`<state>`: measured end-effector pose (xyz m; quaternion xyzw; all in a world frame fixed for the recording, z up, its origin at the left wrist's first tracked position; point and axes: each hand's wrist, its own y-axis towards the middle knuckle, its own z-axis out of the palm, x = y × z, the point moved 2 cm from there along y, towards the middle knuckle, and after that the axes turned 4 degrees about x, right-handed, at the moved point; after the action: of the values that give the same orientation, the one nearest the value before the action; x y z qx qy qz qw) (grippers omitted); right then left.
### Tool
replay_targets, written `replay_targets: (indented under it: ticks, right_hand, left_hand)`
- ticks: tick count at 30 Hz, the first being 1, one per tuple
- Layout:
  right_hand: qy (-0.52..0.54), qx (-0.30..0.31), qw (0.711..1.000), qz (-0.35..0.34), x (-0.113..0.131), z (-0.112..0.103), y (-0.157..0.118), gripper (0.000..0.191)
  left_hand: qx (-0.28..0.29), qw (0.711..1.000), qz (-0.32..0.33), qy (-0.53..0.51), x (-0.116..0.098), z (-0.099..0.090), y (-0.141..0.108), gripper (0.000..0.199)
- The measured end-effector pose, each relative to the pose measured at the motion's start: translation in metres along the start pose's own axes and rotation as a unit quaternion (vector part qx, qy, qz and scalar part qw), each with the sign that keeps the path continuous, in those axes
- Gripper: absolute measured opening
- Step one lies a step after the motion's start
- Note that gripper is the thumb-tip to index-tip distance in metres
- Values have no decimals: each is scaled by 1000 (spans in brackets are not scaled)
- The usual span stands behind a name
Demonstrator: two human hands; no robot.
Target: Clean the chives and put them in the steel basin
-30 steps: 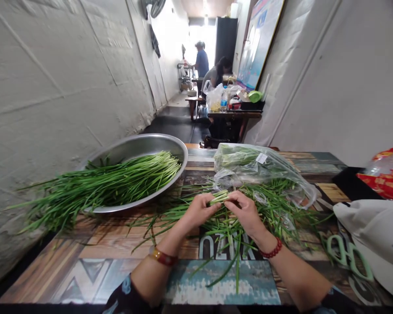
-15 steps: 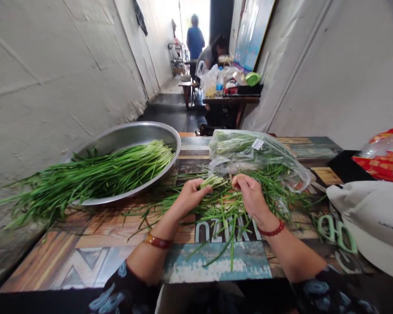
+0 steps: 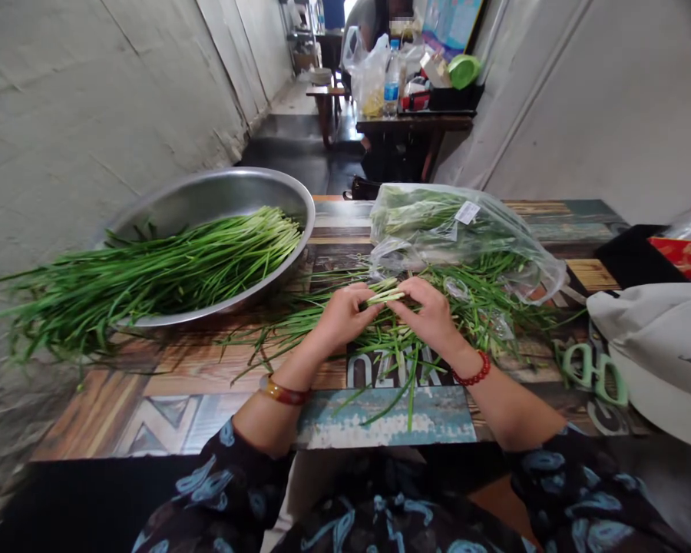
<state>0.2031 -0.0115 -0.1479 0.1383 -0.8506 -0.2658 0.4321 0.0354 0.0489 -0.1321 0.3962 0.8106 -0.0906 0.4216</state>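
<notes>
My left hand [image 3: 345,316] is closed round a small bunch of garlic chives [image 3: 387,290], pale stalk ends pointing right. My right hand [image 3: 429,311] pinches the ends of those same stalks, its fingertips close to the left thumb. Beneath both hands, loose chives [image 3: 408,346] lie scattered over the patterned table [image 3: 207,392]. To the left, a wide metal basin [image 3: 309,230] carries a big heap of chives [image 3: 219,261], whose green tips hang over its rim. A clear plastic bag [image 3: 466,219] with more chives lies just beyond my right hand.
Green-handled scissors [image 3: 596,374] and a pale cap [image 3: 656,346] lie at the right. Farther off stands another table [image 3: 414,123] with a water bottle [image 3: 391,81] and plastic bags. A person [image 3: 365,19] bends over behind it. Walls flank both sides.
My right hand has moved left and now grips the stalk ends beside my left hand; before, a gap lay between them. The view has tipped downward.
</notes>
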Motion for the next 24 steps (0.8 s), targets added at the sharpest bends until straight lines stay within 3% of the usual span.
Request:
replay_targets:
  ticks: [3, 6, 9, 11, 13, 17, 21, 24]
  right_hand:
    - [46, 0, 998, 47, 0, 2, 0, 14]
    - [128, -10, 982, 138, -3, 2, -1, 19]
    - [201, -55, 953, 220, -10, -3, -2, 24]
    - [229, -90, 940, 236, -15, -10, -1, 25]
    - [237, -96, 940, 225, -18, -18, 0, 27]
    - [159, -9, 974, 159, -15, -26, 2, 39]
    - [52, 2, 995, 87, -6, -24, 2, 9]
    - [-14, 8, 1000, 20, -2, -18, 2, 14]
  left_hand:
    - [3, 1000, 2, 2, -1, 2, 0, 35]
    - [3, 1000, -4, -2, 0, 0, 1, 36]
    - [-6, 1000, -10, -2, 3, -3, 2, 36]
    - [-13, 1000, -16, -6, 5, -5, 3, 36]
    - [-18, 999, -23, -12, 6, -6, 3, 35]
    - [-22, 999, -31, -24, 6, -7, 2, 33]
    - [-24, 999, -23, -36, 5, -7, 2, 30]
    - [-1, 999, -20, -50, 4, -5, 1, 31]
